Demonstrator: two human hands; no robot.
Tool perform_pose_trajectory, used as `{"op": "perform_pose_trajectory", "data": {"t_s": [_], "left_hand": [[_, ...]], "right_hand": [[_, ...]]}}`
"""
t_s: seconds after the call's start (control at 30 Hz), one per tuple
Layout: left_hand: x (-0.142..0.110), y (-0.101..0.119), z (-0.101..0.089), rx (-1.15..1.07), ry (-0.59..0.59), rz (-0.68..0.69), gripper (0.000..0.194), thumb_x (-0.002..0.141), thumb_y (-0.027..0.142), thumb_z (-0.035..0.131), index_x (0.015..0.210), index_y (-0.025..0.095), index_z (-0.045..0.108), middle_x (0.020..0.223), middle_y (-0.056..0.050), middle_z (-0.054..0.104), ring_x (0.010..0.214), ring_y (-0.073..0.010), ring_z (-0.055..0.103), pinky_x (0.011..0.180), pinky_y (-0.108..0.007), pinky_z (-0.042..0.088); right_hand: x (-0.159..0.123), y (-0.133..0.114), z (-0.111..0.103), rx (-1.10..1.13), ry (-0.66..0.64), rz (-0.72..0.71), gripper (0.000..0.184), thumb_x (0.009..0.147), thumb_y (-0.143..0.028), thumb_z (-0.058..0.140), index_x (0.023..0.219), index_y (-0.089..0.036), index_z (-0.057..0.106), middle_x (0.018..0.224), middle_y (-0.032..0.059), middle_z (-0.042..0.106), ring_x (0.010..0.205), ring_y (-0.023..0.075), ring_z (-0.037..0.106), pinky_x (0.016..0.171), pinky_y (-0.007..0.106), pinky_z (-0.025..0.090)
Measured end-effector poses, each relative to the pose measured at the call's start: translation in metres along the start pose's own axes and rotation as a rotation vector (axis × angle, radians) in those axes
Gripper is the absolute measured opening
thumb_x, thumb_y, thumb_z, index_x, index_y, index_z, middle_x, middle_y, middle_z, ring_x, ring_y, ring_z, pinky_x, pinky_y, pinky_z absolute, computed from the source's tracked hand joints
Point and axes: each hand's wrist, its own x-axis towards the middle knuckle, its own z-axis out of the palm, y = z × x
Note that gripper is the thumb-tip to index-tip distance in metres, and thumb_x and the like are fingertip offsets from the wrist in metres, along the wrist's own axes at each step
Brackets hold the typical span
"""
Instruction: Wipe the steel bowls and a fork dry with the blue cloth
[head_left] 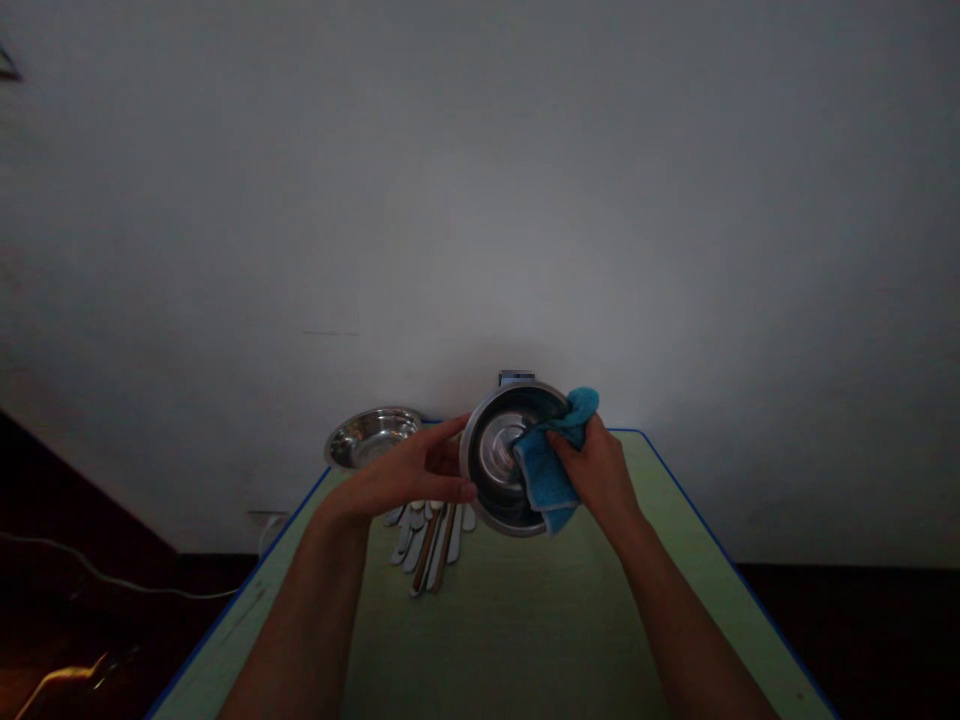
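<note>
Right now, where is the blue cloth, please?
In the head view, right of centre, the blue cloth sits in the right hand, pressed into the steel bowl that the left hand holds.

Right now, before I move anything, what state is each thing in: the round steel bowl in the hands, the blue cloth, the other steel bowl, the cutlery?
Held stainless steel bowl, tilted up, interior facing the camera, gripped by left hand
Blue cloth, bunched against the bowl's interior under right hand
Second stainless steel bowl, resting untouched at the far end of the table
Pale and wooden-handled cutlery, lying side by side on green table
</note>
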Motion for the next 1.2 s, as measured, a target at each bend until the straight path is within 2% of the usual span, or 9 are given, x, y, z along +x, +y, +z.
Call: {"op": "perform_pose_trajectory", "data": {"t_s": [0.23,0.57,0.7,0.87,1.03,1.2], "left_hand": [[-0.001,0.002,-0.002,0.003,-0.012,-0.028,0.075,0.071,0.014,0.073,0.137,0.021,0.038,0.109,-0.01,0.068,0.095,-0.0237,0.065,0.079,-0.033,0.049],[-0.002,0.006,-0.003,0.018,-0.033,-0.037,0.069,0.071,0.018,0.072,0.133,0.019,0.042,0.104,-0.007,0.069,0.088,-0.0219,0.065,0.075,-0.032,0.048],[-0.004,0.006,-0.006,0.129,-0.072,-0.076,0.063,0.077,0.025,0.066,0.135,0.019,0.04,0.103,-0.007,0.068,0.087,-0.0212,0.064,0.074,-0.032,0.048],[-0.005,0.002,-0.011,0.291,-0.064,-0.183,0.058,0.081,0.033,0.062,0.134,0.021,0.041,0.092,-0.005,0.067,0.088,-0.0234,0.063,0.072,-0.032,0.049],[-0.005,-0.001,-0.011,0.217,-0.077,-0.206,0.066,0.081,0.034,0.061,0.138,0.024,0.031,0.104,-0.007,0.064,0.094,-0.0244,0.062,0.075,-0.036,0.05],[-0.004,-0.008,-0.012,0.08,-0.092,-0.107,0.086,0.077,0.027,0.069,0.143,0.024,0.015,0.111,-0.01,0.063,0.096,-0.0238,0.062,0.082,-0.038,0.046]], "right_hand": [[-0.001,-0.001,-0.001,-0.032,-0.026,-0.023,0.023,0.081,-0.036,0.056,0.096,-0.019,0.053,0.087,0.008,0.068,0.081,0.0247,0.064,0.065,0.031,0.042],[-0.003,-0.005,-0.002,-0.11,-0.128,-0.014,0.025,0.083,-0.036,0.055,0.099,-0.017,0.052,0.089,0.0094,0.068,0.083,0.0247,0.063,0.065,0.03,0.041],[-0.003,-0.004,-0.003,-0.142,-0.194,-0.001,0.024,0.081,-0.035,0.058,0.096,-0.016,0.054,0.091,0.0102,0.068,0.085,0.0252,0.064,0.066,0.029,0.04],[-0.001,-0.002,-0.002,-0.19,-0.242,0.02,0.021,0.08,-0.034,0.059,0.092,-0.016,0.056,0.091,0.0111,0.068,0.086,0.0263,0.064,0.065,0.03,0.04],[-0.001,-0.002,0.0,-0.226,-0.253,0.039,0.022,0.08,-0.034,0.059,0.093,-0.017,0.057,0.092,0.0102,0.068,0.088,0.0262,0.064,0.066,0.03,0.039],[-0.001,-0.003,-0.001,-0.241,-0.245,0.069,0.022,0.082,-0.035,0.056,0.094,-0.016,0.057,0.093,0.0116,0.068,0.088,0.0265,0.064,0.065,0.03,0.039]]}}
